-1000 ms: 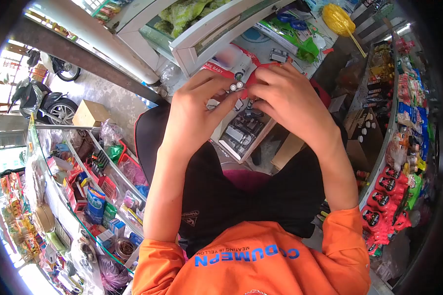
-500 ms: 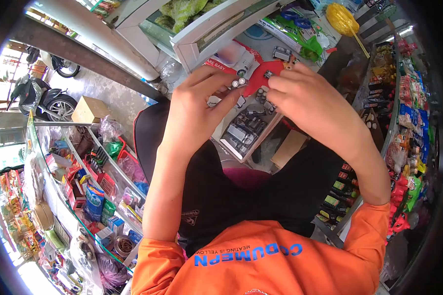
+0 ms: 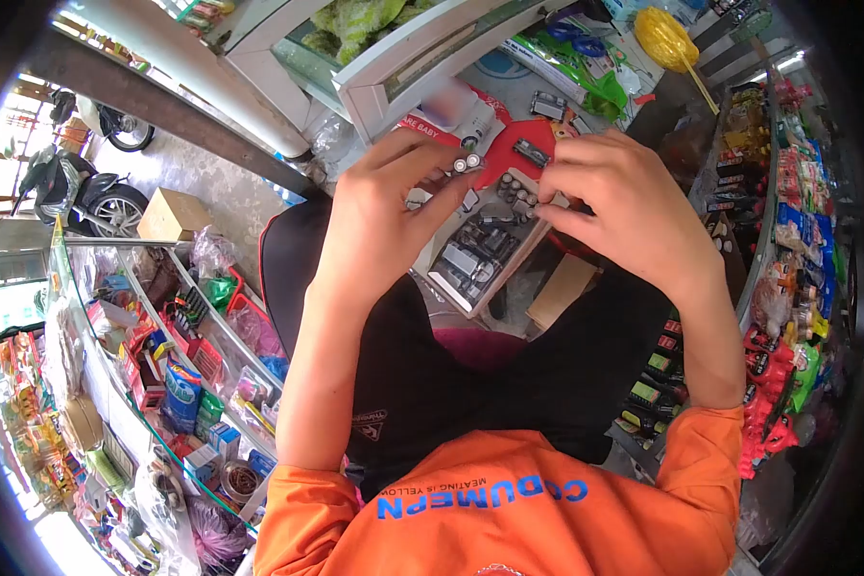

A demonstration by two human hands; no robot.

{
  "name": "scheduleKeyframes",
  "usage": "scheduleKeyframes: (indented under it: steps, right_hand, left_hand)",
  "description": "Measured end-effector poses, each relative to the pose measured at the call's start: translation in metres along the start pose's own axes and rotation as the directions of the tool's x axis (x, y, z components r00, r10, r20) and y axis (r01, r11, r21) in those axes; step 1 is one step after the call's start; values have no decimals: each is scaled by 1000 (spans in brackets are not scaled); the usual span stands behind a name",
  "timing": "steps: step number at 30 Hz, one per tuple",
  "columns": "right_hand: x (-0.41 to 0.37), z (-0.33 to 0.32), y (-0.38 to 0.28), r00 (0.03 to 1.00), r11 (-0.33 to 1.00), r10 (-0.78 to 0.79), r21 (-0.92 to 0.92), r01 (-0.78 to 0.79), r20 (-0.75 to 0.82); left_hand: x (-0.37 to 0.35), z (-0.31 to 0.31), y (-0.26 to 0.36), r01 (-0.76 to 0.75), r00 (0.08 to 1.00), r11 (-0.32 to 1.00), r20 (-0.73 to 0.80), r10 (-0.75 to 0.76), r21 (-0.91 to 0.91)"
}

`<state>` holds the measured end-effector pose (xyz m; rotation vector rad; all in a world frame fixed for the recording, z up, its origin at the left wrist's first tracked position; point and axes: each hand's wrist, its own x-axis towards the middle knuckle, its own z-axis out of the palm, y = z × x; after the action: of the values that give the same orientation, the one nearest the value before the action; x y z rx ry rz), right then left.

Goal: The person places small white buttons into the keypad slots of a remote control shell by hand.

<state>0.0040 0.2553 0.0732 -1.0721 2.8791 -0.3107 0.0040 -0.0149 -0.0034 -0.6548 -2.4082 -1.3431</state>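
My left hand (image 3: 389, 202) is closed, pinching a pair of batteries (image 3: 467, 163) whose round ends face up. To the right, my right hand (image 3: 619, 206) hovers over the edge of a shallow tray (image 3: 516, 271), thumb and fingers parted and no item visible between them. Loose batteries (image 3: 516, 188) stand bunched in the tray's far part, close to those fingertips. Nearer to me, the tray holds several black and grey plastic pieces (image 3: 472, 254). A small dark, silvery piece (image 3: 531, 151) lies on the red printed sheet (image 3: 509, 134), beside my right fingertips.
A cardboard piece (image 3: 564, 293) lies beside the tray. Packaged goods fill the glass case (image 3: 178, 355) on my left and the shelves (image 3: 787, 240) on my right. Behind the tray are a white frame (image 3: 422, 72) and a yellow bundle (image 3: 667, 38). Motorbikes (image 3: 91, 197) stand farther left.
My right hand has drawn slightly right and its fingers have parted, uncovering the small dark piece and more batteries. My left hand keeps its hold on the batteries, almost still.
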Motion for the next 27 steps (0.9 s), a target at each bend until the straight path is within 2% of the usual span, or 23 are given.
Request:
scheduleKeyframes:
  steps: [4,6,10,12,16,18,21,27]
  right_hand:
    - [4,12,-4,996,998,18,-66,-24,-85]
    - [7,16,-6,993,986,120,-120,-119,-1]
    - [10,21,-18,974,972,224,-61,-226,-34]
    - [13,20,-22,956,956,288,-67,-285,51]
    - [15,24,-26,970,969,239,-65,-237,35]
    - [16,26,-26,973,969,229,-89,-230,-22]
    - [21,32,-30,961,955,265,-119,-272,-75]
    - [27,42,-28,961,952,276,-137,-273,2]
  left_hand:
    - [0,0,6,45,999,999,6,-45,-27]
    - [0,0,6,67,998,997,3,-67,-49]
    - [0,0,4,72,997,996,11,-72,-48]
    - [-1,0,5,89,996,994,19,-88,-55]
    - [-1,-1,2,83,996,995,18,-82,-55]
    - [-1,-2,3,65,998,997,20,-65,-29]
    - [-2,-1,0,29,1000,1000,4,-28,-9]
    - [-3,0,-3,32,999,999,6,-32,-13]
